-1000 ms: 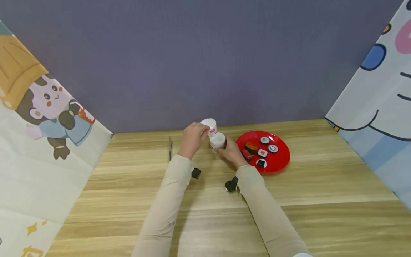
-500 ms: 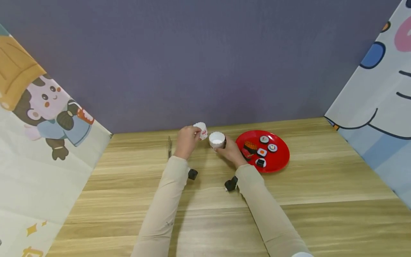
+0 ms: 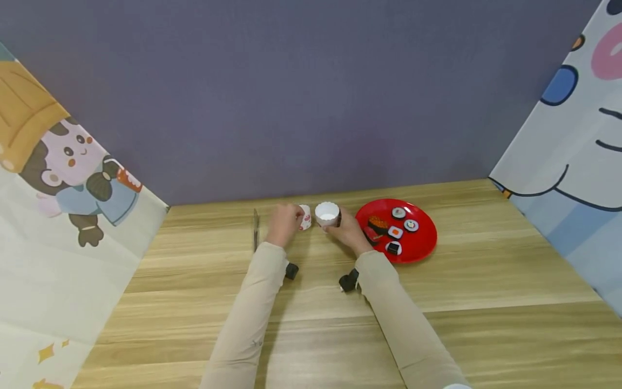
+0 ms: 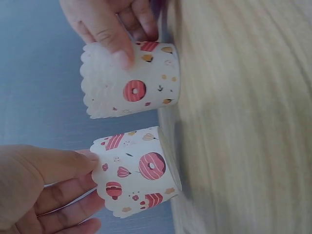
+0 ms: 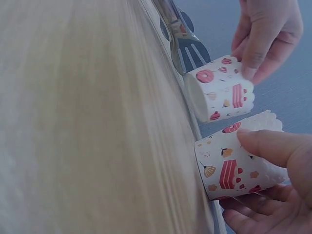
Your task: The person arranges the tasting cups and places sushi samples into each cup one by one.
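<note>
My left hand (image 3: 283,224) pinches the scalloped rim of a white paper baking cup (image 4: 134,170) printed with doughnuts and cake slices. This cup leans slightly, its base close to or on the tabletop. To its right, my right hand (image 3: 349,233) holds a second paper baking cup (image 3: 328,213) round its side, mouth up. Layered edges at its rim (image 4: 105,85) look like several cups nested together. The two cups stand side by side, a small gap apart in the left wrist view.
A red plate (image 3: 423,246) with several sushi pieces (image 3: 395,232) lies right of my right hand. Left of my left hand are metal tongs (image 3: 256,229), whose slotted end (image 5: 192,51) shows in the right wrist view. A grey wall (image 3: 311,97) rises behind the wooden table (image 3: 194,302).
My left hand has lifted one baking cup away from the cup in my right hand, carrying it left and then down towards the table. My right hand has stayed nearly still.
</note>
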Available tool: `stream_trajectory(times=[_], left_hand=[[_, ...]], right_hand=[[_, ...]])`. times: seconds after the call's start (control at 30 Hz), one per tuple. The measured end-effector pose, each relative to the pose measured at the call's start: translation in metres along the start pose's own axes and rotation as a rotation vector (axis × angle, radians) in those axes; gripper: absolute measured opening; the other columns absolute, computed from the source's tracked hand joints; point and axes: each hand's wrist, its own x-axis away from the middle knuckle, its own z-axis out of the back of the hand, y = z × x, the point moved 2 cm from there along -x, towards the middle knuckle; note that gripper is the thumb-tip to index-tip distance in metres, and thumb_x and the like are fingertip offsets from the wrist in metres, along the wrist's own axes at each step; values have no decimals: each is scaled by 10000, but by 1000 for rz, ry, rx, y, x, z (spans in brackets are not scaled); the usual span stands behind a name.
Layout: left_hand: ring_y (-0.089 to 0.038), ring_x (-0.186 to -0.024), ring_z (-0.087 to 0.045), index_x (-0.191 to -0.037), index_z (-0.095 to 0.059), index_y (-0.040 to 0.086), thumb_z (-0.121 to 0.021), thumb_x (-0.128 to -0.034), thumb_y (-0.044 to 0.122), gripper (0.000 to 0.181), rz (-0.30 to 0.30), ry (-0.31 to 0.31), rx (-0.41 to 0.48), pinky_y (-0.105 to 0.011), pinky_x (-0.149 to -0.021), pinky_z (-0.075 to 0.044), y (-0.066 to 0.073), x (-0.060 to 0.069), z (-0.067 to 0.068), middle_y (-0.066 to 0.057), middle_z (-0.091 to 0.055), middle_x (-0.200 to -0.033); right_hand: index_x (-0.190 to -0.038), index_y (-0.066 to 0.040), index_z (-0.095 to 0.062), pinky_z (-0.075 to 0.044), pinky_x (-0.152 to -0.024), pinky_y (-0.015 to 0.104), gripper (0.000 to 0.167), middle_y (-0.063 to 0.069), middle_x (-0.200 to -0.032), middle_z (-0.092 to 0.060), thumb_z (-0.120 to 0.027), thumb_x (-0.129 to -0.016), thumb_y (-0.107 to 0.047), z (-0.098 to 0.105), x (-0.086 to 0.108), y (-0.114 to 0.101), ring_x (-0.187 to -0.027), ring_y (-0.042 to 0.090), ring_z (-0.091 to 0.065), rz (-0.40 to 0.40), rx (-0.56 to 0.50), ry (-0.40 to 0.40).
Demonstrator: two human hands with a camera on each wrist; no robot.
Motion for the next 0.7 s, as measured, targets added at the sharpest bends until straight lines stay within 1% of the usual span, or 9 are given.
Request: stream_trajectory(times=[0.17,0.27,0.43,0.6,0.7], left_hand=[[-163,-657,-626,-840,-756,112,-626,-860,47,147,-2,-45,-10,-293,-593,-492,-1,-1,-7,-23,-715,-813],[-177,-668,-630,-825,-756,119,-644,-838,36,140,-19,-52,-34,-309,-604,-495,1,0,-9,-17,-714,-807],[-255,-711,-663,-820,-754,110,-691,-799,47,91,-64,-35,-59,-369,-636,-511,4,2,-10,-40,-716,-814],[-256,-698,-664,-820,-751,104,-690,-800,45,87,-91,-7,-54,-375,-633,-510,5,5,-11,-40,-716,-810],[-248,-687,-660,-813,-749,110,-691,-796,43,90,-92,-7,-51,-372,-619,-506,6,6,-12,-33,-713,-798]], right_hand=[[-1360,66,-376,-353,-1035,457,642,245,-1333,-478,-698,-820,-61,1,0,-2,-1242,352,-448,3,4,7],[-1353,71,-383,-354,-1033,459,637,248,-1326,-484,-700,-815,-55,2,1,-2,-1238,354,-452,8,6,12],[-1351,77,-382,-355,-1032,460,637,256,-1322,-484,-697,-813,-51,1,1,-2,-1237,359,-452,17,5,11],[-1347,72,-386,-359,-1027,459,625,249,-1320,-486,-692,-815,-53,2,1,-1,-1230,355,-456,19,-8,9],[-1332,83,-396,-358,-1026,461,612,255,-1308,-493,-691,-813,-51,2,2,-2,-1222,359,-461,36,-3,13]])
